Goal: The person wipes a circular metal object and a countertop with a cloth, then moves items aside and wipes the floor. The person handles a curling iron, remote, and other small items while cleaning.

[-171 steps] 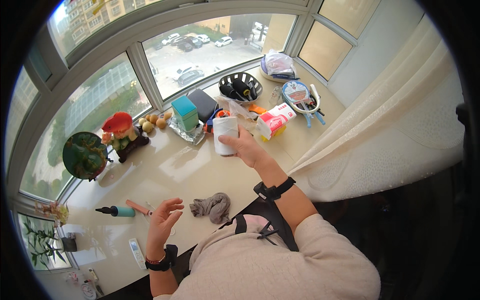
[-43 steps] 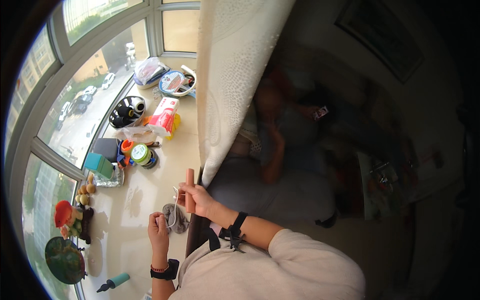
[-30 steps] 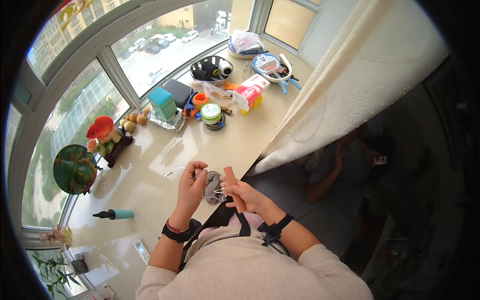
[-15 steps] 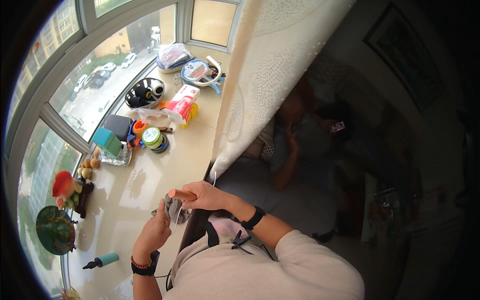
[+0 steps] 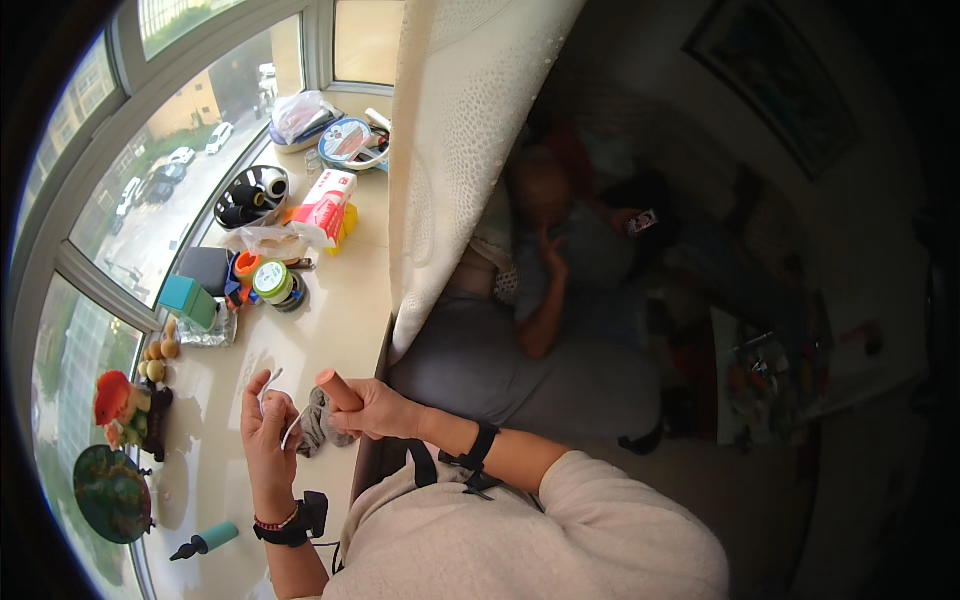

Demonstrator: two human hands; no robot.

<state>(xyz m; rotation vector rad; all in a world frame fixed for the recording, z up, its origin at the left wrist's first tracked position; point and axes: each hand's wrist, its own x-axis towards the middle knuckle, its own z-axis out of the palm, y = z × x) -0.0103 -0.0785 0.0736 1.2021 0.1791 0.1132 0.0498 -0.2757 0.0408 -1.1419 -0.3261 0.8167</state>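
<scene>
Desk (image 5: 345, 325) spread below; grey cloth (image 5: 314, 428) left crumpled near its edge. Pink stick (image 5: 339, 391): judged light, stiff, perhaps slick, best grasped mid-length; wrapped in the right grip (image 5: 384, 411), fingers curled, one end left jutting out. White cord (image 5: 292, 430): judged featherlight, limp, best taken near its end; pinched in the left grip (image 5: 268, 440), slack loop hung between both (any join with the stick hidden).
</scene>
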